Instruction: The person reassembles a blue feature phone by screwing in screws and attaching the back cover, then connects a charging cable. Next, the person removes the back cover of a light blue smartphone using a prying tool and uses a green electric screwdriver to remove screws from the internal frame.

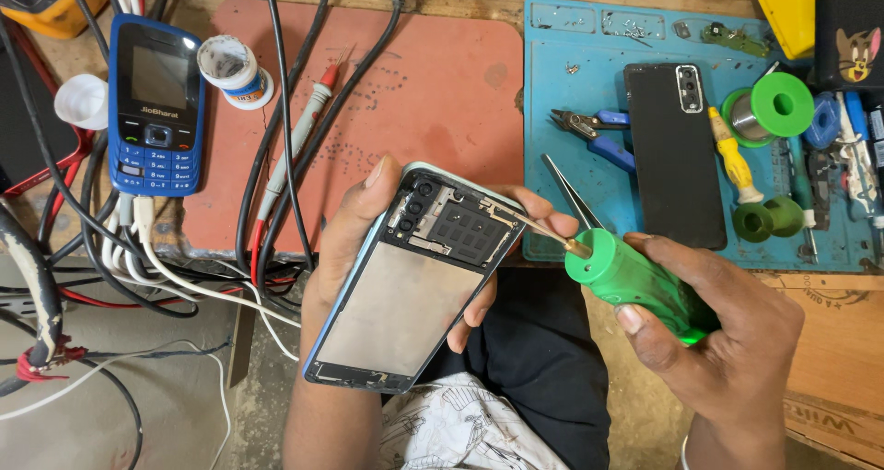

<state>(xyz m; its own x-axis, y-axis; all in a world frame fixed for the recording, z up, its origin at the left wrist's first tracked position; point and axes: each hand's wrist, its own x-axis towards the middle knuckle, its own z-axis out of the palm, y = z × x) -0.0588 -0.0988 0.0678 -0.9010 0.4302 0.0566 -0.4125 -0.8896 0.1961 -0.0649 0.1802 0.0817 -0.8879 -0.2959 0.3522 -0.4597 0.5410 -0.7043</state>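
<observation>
Head view: your left hand [354, 249] wraps around an opened phone [414, 281], held above your lap just off the workbench edge. Your right hand [714, 341] is closed on a green screwdriver [626, 281], its tip touching the phone's upper edge.

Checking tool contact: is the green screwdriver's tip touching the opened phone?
Touching. The head view shows the green-handled screwdriver in the right hand with its tip meeting the upper right edge of the opened phone, held by the left hand.
</observation>
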